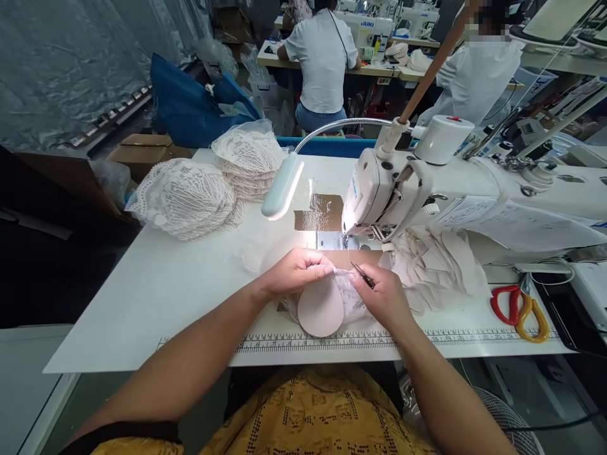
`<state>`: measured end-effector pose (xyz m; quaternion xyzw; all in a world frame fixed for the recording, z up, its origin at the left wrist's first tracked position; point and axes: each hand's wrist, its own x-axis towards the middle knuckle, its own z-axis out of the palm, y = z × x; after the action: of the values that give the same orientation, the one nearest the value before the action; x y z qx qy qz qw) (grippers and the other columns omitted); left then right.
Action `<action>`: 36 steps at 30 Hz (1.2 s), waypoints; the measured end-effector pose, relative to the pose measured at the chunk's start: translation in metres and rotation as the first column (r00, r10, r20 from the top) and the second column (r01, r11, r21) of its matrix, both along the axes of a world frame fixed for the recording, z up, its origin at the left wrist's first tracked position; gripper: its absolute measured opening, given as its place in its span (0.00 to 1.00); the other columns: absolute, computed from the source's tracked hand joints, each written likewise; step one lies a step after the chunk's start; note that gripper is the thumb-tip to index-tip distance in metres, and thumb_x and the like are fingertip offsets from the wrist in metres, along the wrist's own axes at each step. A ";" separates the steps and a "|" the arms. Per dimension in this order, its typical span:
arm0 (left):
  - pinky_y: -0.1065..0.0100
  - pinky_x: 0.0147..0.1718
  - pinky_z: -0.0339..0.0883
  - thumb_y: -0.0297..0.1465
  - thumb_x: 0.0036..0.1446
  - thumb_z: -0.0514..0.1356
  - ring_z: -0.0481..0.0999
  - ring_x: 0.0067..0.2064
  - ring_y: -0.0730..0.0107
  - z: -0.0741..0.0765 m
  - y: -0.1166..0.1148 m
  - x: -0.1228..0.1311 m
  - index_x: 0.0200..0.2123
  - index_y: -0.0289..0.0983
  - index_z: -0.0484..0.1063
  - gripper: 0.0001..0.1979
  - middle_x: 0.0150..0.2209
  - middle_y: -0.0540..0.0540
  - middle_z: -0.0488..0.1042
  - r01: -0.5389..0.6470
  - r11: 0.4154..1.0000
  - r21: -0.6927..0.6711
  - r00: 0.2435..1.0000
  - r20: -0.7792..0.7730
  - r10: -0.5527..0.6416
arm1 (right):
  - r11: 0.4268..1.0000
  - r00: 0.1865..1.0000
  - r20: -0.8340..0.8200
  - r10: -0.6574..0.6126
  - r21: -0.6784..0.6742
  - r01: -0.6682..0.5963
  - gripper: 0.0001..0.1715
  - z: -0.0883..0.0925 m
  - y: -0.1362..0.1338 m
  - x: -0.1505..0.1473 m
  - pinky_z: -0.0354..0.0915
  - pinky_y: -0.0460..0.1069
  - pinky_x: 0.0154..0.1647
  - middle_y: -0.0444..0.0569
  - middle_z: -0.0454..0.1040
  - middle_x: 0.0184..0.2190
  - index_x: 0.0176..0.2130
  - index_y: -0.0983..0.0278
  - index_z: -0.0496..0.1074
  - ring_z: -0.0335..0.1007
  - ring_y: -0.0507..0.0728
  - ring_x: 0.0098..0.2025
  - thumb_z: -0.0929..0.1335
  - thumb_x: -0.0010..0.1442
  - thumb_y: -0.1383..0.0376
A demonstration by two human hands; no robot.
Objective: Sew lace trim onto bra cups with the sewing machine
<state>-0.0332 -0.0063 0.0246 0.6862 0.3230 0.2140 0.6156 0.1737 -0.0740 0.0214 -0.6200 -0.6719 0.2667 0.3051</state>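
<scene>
My left hand [303, 270] pinches the edge of a piece of white lace fabric [353, 303] just in front of the sewing machine [374, 189]. Closed around small dark thread snips [363, 275], my right hand [384, 296] also touches the lace edge, and the snips' pointed tips face the machine. A pale pink rounded cup pad [321, 309] hangs below the left fingers, against the lace, close to the ruler strip [284, 343] on the table's front edge. The lace between the hands is partly hidden by the fingers.
Two stacks of lace pieces [184, 197] lie at the back left. A lamp [283, 186] hangs over the table. Pale fabric pieces [436, 268] lie under the machine arm, and scissors [519, 309] with red and yellow handles lie right. Co-workers [322, 60] sit beyond.
</scene>
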 end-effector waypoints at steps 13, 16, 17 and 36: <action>0.64 0.42 0.70 0.40 0.61 0.58 0.76 0.42 0.61 0.003 0.001 -0.003 0.41 0.32 0.76 0.16 0.41 0.41 0.77 0.000 0.985 -0.172 1.000 -0.015 -0.003 | 0.884 0.971 0.237 -0.039 0.461 -0.077 0.21 -0.013 -0.016 -0.003 0.63 0.47 0.27 0.50 0.76 0.31 0.54 0.66 0.69 0.71 0.54 0.29 0.60 0.66 0.61; 0.62 0.46 0.68 0.39 0.62 0.57 0.75 0.46 0.61 0.002 0.002 -0.003 0.42 0.33 0.77 0.15 0.43 0.41 0.77 0.022 0.990 -0.142 0.999 0.031 -0.018 | 0.887 0.952 0.303 -0.046 0.451 -0.100 0.19 -0.019 -0.015 -0.009 0.65 0.47 0.32 0.50 0.77 0.33 0.54 0.65 0.70 0.73 0.54 0.34 0.63 0.65 0.63; 0.62 0.47 0.68 0.38 0.62 0.57 0.75 0.46 0.61 0.001 0.002 -0.003 0.43 0.33 0.77 0.15 0.43 0.41 0.77 0.024 0.992 -0.126 0.999 0.042 -0.019 | 0.889 0.951 0.306 -0.054 0.448 -0.093 0.19 -0.021 -0.014 -0.010 0.65 0.46 0.33 0.49 0.77 0.33 0.53 0.65 0.71 0.73 0.54 0.33 0.63 0.65 0.63; 0.60 0.48 0.69 0.37 0.61 0.59 0.75 0.48 0.59 0.000 0.002 -0.003 0.46 0.35 0.78 0.15 0.45 0.39 0.77 0.004 0.999 -0.033 1.000 0.006 -0.004 | 0.855 0.947 0.304 -0.103 0.513 -0.071 0.18 -0.025 -0.011 -0.010 0.65 0.45 0.32 0.48 0.78 0.33 0.52 0.66 0.72 0.72 0.52 0.33 0.64 0.65 0.64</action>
<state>-0.0357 -0.0043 0.0249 0.6761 0.3231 0.2095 0.6282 0.1639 -0.0850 -0.0038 -0.5556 -0.7539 -0.0306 0.3493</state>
